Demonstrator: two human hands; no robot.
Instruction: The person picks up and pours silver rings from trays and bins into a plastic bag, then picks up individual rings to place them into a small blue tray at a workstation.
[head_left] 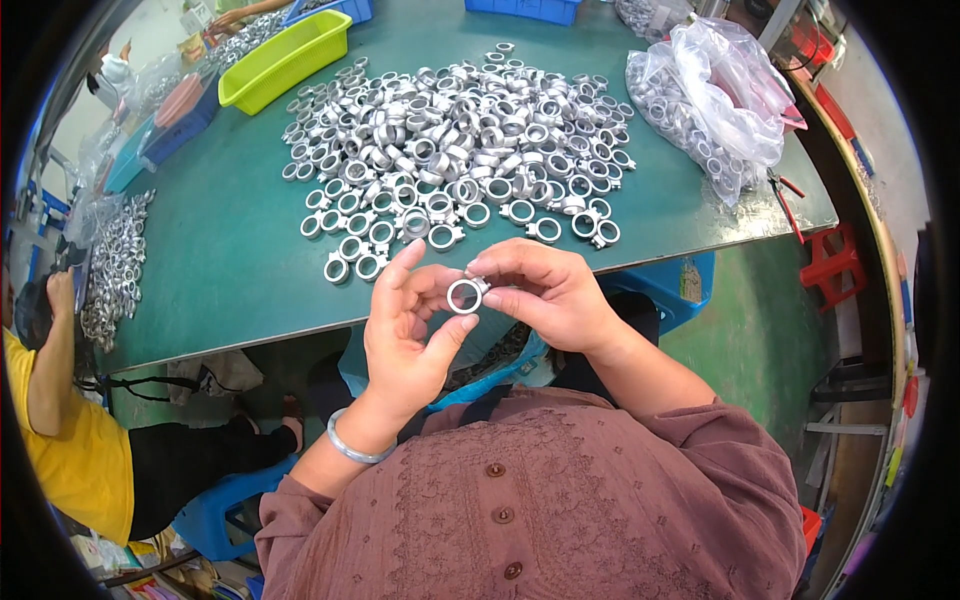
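Note:
A silver metal ring clamp (451, 299) with a small lug is held up just past the table's near edge. My left hand (408, 325) has its thumb under the ring and fingers behind it, the index finger raised. At the lug side, my right hand (550, 293) pinches the clamp between thumb and fingertips. Beyond both hands, a large heap of similar ring clamps (440, 130) spreads over the green table (230, 230). Loose clamps lie along the heap's near side. Below my hands, a blue bag or lined container (530, 352) holds dark, partly hidden contents.
A yellow-green bin (290, 62) stands at the far left of the heap. Clear plastic bags (715, 105) of clamps sit at the right, near red-handled pliers (785, 200). At left, a person in a yellow sleeve (45, 380) works beside another clamp pile (115, 270). A red stool (832, 268) stands right.

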